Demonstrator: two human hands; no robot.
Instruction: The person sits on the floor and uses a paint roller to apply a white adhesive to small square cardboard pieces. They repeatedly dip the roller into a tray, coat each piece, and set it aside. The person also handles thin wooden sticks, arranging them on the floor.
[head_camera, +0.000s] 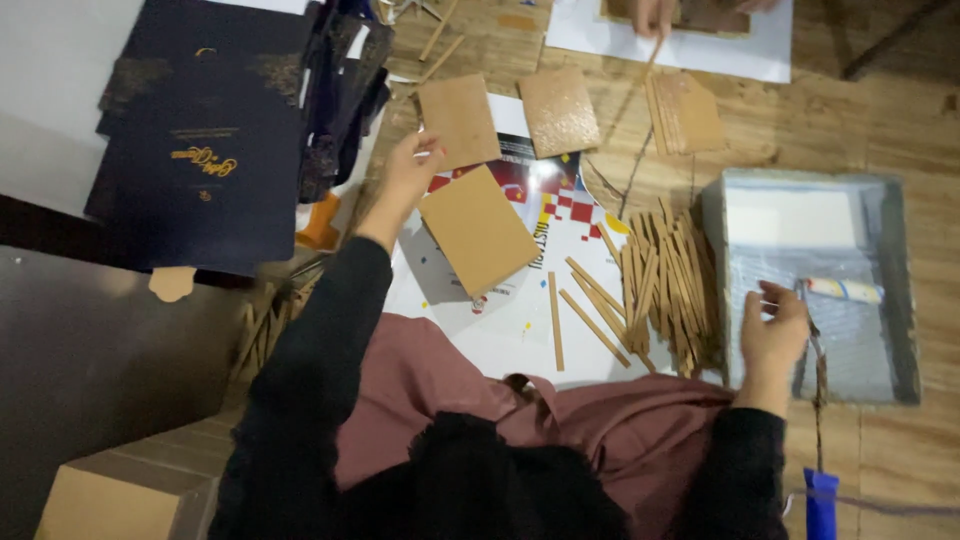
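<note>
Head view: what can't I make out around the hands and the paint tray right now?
- Right hand: fingertips curl over the paint tray wall; grip on the roller unclear.
- Left hand: contact with the brown board uncertain.
- Another person's hand: cut off by the top edge.

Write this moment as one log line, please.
left hand: touching brown board | right hand: on paint tray, by roller | wooden sticks: between
</note>
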